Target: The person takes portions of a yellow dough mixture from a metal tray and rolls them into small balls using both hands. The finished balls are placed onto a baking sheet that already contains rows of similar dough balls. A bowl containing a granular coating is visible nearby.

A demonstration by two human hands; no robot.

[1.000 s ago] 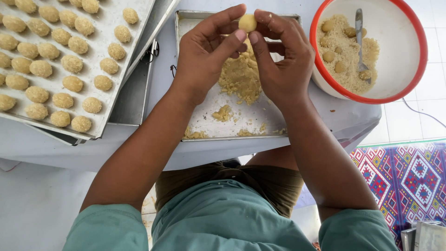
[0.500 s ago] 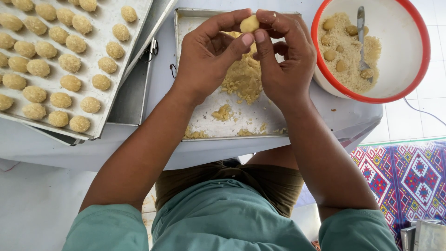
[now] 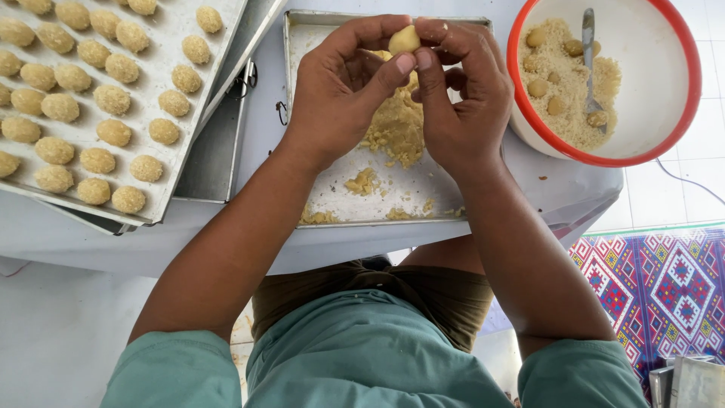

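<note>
Both hands pinch a small pale yellow dough ball (image 3: 404, 39) between their fingertips. My left hand (image 3: 340, 94) and my right hand (image 3: 462, 98) meet above a metal tray (image 3: 332, 204) that carries a heap of yellow dough (image 3: 396, 128) and loose crumbs. To the right stands a white bowl with a red rim (image 3: 683, 53), holding crumbs, several dough balls and a metal spoon (image 3: 588, 53). On the left lies a tray (image 3: 170, 193) lined with rows of several crumb-coated balls (image 3: 113, 98).
The trays and bowl rest on a white table (image 3: 98, 242). Another empty metal tray (image 3: 215, 162) lies under the left one. A patterned red and purple rug (image 3: 664, 287) covers the floor at lower right, beside white floor tiles (image 3: 698, 136).
The dough ball has stayed between the fingertips while the fingers shifted around it, turning it slightly. The hands remain over the middle tray.
</note>
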